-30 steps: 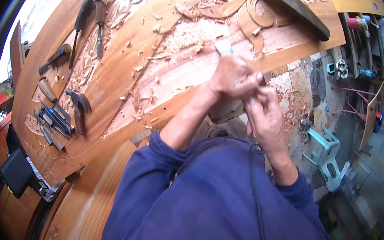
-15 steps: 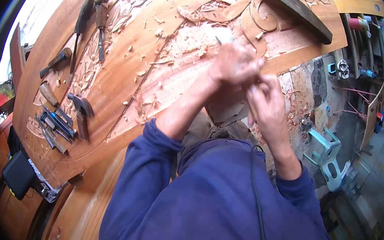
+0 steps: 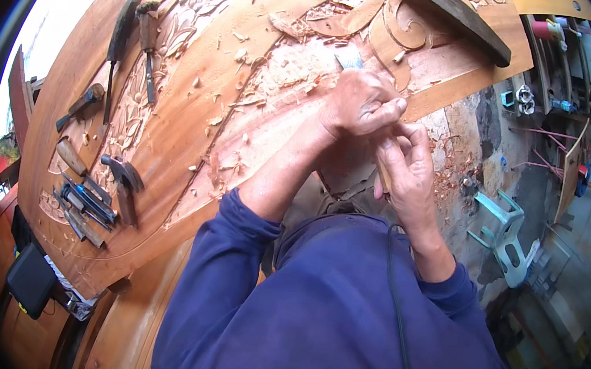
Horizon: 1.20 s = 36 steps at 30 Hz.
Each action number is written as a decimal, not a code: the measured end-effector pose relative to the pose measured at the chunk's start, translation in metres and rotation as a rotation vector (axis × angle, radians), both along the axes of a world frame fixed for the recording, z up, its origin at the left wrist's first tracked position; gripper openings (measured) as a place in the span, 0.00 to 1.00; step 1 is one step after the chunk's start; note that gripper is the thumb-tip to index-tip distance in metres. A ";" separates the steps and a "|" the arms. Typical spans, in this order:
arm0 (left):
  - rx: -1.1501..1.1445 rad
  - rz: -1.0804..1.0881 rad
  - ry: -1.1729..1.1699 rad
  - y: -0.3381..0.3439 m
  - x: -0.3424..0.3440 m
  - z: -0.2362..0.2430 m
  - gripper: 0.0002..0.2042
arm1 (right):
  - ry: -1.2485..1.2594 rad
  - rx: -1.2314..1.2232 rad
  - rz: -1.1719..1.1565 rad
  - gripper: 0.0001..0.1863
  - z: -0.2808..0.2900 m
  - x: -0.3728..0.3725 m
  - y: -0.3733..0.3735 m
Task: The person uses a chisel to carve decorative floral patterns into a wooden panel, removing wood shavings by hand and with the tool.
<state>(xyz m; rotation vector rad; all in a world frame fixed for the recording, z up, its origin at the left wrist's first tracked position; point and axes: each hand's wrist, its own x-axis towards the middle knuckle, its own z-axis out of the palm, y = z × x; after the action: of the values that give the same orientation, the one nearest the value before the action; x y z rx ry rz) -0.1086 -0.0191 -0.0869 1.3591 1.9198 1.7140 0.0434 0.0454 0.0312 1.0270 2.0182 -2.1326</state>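
Chisel [image 3: 351, 61] over the carved wood panel [image 3: 179, 120], blade poking out past the far side of my left hand [image 3: 364, 106], which is wrapped round it. My right hand [image 3: 408, 164], nearer and to the right, grips its wooden handle [image 3: 383, 174]. Shavings [image 3: 290, 71] left of the blade. Hammer [image 3: 125, 187] at left, dark block [image 3: 459, 24] far right.

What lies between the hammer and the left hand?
In the head view, scattered wood chips lie on the carved panel between the hammer and the left hand.
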 end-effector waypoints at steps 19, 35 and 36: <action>-0.116 -0.226 0.192 0.014 0.003 0.025 0.19 | 0.045 -0.132 0.024 0.15 -0.025 0.035 0.047; -0.030 0.024 0.090 0.047 -0.020 0.015 0.17 | -0.083 0.076 0.134 0.13 0.001 -0.023 0.084; -0.025 0.031 0.068 0.050 -0.021 0.016 0.16 | -0.107 0.068 0.179 0.14 0.005 -0.030 0.095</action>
<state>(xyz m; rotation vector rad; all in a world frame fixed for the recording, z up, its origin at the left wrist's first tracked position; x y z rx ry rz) -0.1291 0.0310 -0.0710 1.4029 2.0022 1.6727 0.0131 0.1404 0.0362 0.9083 2.0590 -1.8932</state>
